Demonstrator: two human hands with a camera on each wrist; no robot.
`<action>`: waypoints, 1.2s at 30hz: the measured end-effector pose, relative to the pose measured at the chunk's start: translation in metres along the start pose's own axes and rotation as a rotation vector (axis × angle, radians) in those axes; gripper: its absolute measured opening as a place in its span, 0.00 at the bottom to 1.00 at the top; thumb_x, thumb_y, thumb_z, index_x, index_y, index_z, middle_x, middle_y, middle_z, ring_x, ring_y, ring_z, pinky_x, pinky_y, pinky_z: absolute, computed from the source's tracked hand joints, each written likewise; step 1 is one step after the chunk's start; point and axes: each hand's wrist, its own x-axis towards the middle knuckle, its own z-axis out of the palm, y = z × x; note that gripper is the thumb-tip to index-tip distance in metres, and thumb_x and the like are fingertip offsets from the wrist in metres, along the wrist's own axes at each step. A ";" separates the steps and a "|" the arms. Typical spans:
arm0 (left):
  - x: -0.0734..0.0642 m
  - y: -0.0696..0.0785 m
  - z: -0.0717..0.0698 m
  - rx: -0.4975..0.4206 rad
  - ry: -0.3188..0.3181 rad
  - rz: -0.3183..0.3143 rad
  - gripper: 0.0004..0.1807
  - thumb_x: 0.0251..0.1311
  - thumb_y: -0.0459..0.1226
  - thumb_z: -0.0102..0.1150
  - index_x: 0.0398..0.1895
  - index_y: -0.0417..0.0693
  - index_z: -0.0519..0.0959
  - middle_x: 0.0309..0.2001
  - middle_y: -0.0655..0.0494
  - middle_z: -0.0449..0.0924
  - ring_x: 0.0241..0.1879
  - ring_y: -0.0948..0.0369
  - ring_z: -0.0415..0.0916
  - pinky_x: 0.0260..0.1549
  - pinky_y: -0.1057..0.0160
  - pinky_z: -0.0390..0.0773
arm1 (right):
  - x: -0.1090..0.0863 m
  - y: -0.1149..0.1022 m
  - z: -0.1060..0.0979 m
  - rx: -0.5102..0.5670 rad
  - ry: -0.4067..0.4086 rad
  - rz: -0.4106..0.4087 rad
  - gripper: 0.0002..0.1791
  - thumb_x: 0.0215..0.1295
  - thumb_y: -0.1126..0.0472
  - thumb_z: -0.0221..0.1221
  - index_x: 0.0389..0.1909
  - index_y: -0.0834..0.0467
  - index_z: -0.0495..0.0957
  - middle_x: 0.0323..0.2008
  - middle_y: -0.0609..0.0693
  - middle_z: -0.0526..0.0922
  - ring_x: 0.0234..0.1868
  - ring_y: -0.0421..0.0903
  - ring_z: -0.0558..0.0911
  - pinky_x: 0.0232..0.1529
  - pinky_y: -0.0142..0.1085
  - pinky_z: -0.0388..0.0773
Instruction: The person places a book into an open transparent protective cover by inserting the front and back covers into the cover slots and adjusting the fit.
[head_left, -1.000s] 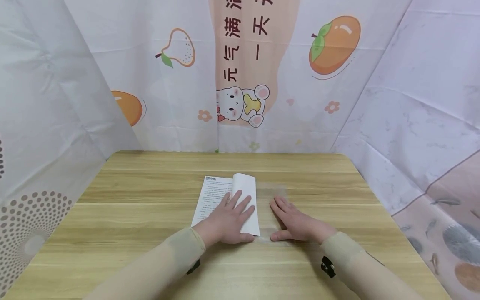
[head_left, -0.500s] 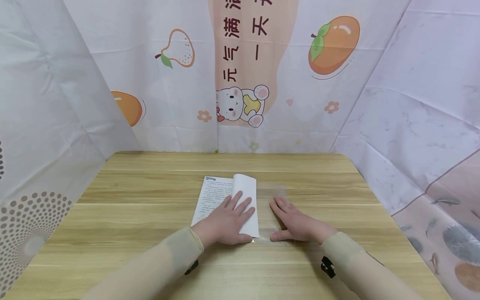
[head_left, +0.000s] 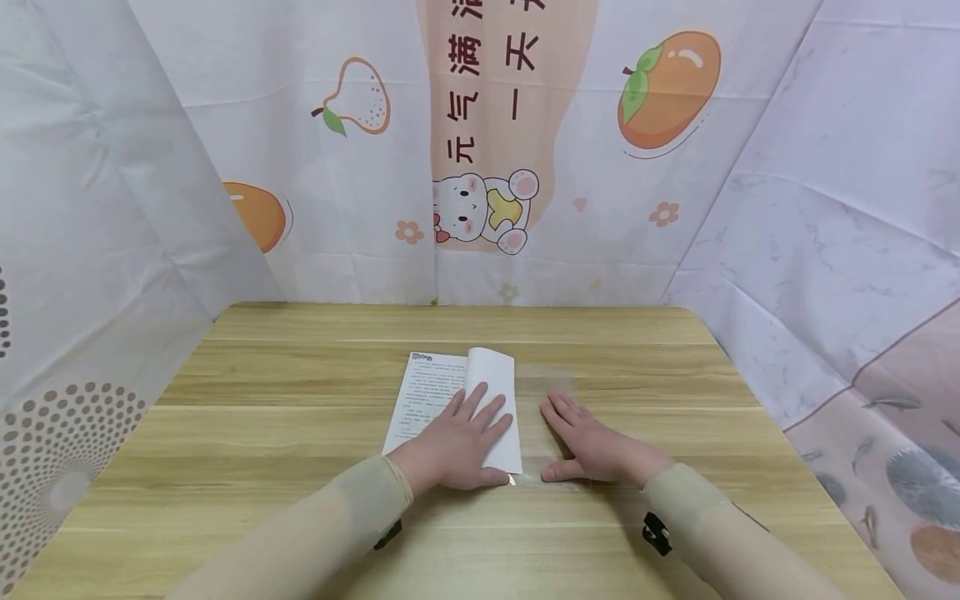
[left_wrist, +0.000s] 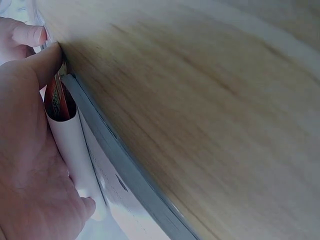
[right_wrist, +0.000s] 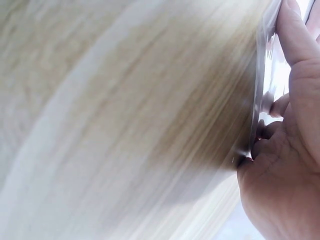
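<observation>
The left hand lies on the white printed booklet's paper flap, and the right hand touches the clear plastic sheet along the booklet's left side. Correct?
Not quite: the clear plastic sheet lies along the right side of the white printed booklet, as the head view shows. The left hand does lie on the white paper flap, and the right hand touches the sheet.

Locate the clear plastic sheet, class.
In the head view, the clear plastic sheet lies on the table, right of the book, with the right hand resting on it.

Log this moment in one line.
left hand: fingers spread on curled white sheet | right hand: on clear film | book: text showing, on table
</observation>
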 end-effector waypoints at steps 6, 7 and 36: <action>0.000 0.000 0.000 0.014 -0.014 0.012 0.48 0.67 0.72 0.42 0.82 0.57 0.55 0.83 0.54 0.44 0.82 0.47 0.34 0.77 0.43 0.45 | -0.001 -0.004 -0.003 0.008 -0.007 0.003 0.60 0.64 0.32 0.62 0.80 0.67 0.46 0.81 0.68 0.40 0.81 0.66 0.42 0.76 0.63 0.46; 0.000 0.000 0.000 0.018 -0.018 0.016 0.48 0.67 0.72 0.41 0.82 0.58 0.55 0.83 0.54 0.44 0.82 0.48 0.34 0.77 0.43 0.45 | -0.002 -0.006 -0.005 0.013 -0.009 -0.001 0.60 0.64 0.33 0.62 0.80 0.68 0.46 0.80 0.69 0.40 0.80 0.68 0.42 0.76 0.64 0.47; -0.002 -0.004 -0.006 0.003 -0.066 0.061 0.47 0.66 0.71 0.44 0.83 0.62 0.54 0.83 0.54 0.43 0.82 0.47 0.32 0.77 0.42 0.44 | -0.004 -0.014 -0.011 0.009 -0.022 0.008 0.59 0.65 0.35 0.63 0.79 0.70 0.46 0.80 0.71 0.41 0.80 0.69 0.43 0.75 0.64 0.47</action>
